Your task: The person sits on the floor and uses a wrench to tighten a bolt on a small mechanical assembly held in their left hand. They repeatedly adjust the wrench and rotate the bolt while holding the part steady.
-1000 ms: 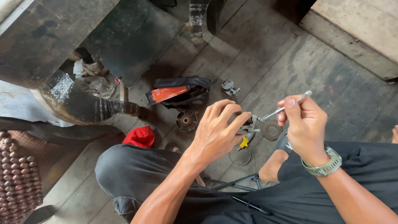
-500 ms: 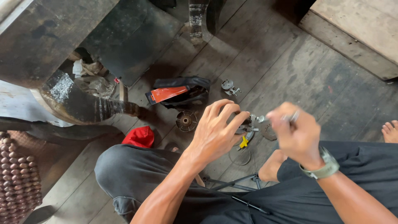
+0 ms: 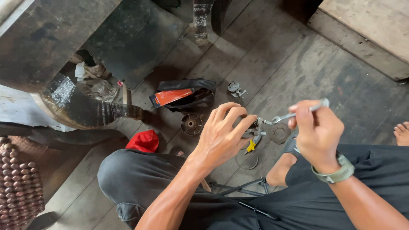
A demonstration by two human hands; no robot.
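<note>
Left hand (image 3: 223, 134) curled over small metal part (image 3: 255, 132), mostly hidden; right hand (image 3: 315, 130) fisted round spanner (image 3: 294, 114).

bare floorboards (image 3: 324, 64) right, black pouch (image 3: 187, 96), round parts (image 3: 191, 124) left

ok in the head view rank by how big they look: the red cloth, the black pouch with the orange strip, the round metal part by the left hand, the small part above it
1. black pouch
2. red cloth
3. round metal part
4. small metal part, looks only a little smaller than the round part, so those two are close.
</note>
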